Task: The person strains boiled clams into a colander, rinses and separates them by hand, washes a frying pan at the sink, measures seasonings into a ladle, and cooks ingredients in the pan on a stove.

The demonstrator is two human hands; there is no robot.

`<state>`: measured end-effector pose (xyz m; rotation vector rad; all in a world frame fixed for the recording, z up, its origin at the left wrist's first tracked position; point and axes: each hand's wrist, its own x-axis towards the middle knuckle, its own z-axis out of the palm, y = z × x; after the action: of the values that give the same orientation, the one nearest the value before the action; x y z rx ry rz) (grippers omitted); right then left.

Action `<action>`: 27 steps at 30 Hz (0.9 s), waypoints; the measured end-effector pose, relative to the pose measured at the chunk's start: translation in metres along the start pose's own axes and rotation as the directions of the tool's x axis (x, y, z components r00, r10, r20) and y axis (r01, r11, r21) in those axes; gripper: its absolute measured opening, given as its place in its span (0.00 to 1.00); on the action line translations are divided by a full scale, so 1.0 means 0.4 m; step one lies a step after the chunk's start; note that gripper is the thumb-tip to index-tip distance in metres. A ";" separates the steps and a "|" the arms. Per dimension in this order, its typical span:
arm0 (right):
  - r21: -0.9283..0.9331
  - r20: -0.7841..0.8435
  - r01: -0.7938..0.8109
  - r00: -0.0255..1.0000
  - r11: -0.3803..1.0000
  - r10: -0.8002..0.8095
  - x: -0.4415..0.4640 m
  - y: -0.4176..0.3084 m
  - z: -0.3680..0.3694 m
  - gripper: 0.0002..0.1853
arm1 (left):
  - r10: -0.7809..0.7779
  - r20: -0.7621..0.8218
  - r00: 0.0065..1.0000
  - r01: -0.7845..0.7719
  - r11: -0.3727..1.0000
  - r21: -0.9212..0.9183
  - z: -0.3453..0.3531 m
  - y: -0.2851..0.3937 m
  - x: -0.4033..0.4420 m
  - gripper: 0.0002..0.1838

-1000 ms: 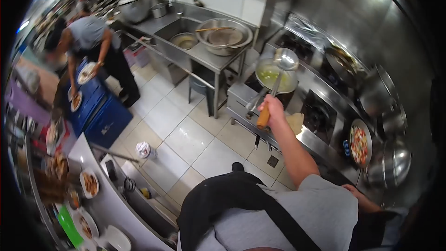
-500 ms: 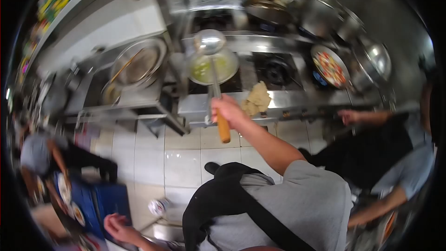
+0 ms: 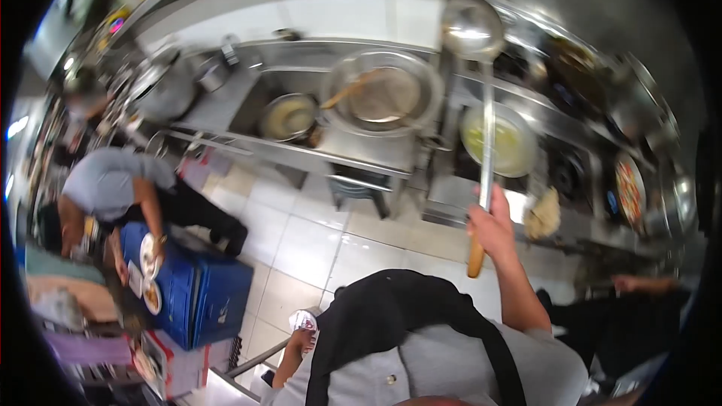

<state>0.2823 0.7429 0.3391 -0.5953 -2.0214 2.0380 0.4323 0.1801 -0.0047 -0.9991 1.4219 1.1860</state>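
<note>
My right hand (image 3: 492,222) is wrapped round the wooden handle of a long steel ladle (image 3: 488,120). The ladle's round bowl points away from me, in front of the stove's back left side. Beneath its shaft, a pan with yellow-green liquid (image 3: 515,139) sits on the stove. Low in the view, my left hand (image 3: 303,340) overlaps a white tub with red marks (image 3: 302,320); its fingers are too small and dark to show whether it grips the tub. A crumpled beige cloth (image 3: 543,214) lies on the stove's front edge, right of my right hand.
Left of the stove, a large steel basin (image 3: 432,98) holds a wooden-handled tool beside a smaller pot (image 3: 289,116). A pan of red and white food (image 3: 629,192) is at right. One person (image 3: 120,180) bends over a blue box (image 3: 218,301); another person's arm (image 3: 647,284) shows at right.
My view has swung left, so the stove now appears farther right. The ladle stays in my right hand. My left hand has come in closer to my body, by the white tub.
</note>
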 end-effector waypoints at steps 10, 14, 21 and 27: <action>0.202 0.316 -0.117 0.948 0.972 0.048 -0.008 -0.120 0.565 0.16 | 0.397 -0.300 0.867 -0.331 0.910 0.248 -0.564 0.430 0.006 0.16; 0.295 0.388 -0.410 0.877 0.863 0.284 0.054 -0.151 0.738 0.15 | 0.538 -0.358 0.763 -0.486 0.843 0.232 -0.664 0.742 0.033 0.13; 0.144 0.464 -0.623 0.729 0.769 0.504 0.331 -0.031 0.995 0.12 | 0.807 -0.077 0.585 -0.749 0.574 0.331 -0.615 1.157 0.006 0.11; -0.225 0.360 -0.430 0.797 0.874 0.485 0.496 0.055 1.135 0.09 | 0.931 0.118 0.347 -0.899 0.294 0.323 -0.665 1.583 -0.103 0.10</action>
<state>-0.0849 0.4146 0.2805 -0.8126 -2.4584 2.4903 -0.2221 0.0327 0.1487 0.1831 2.3165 1.5919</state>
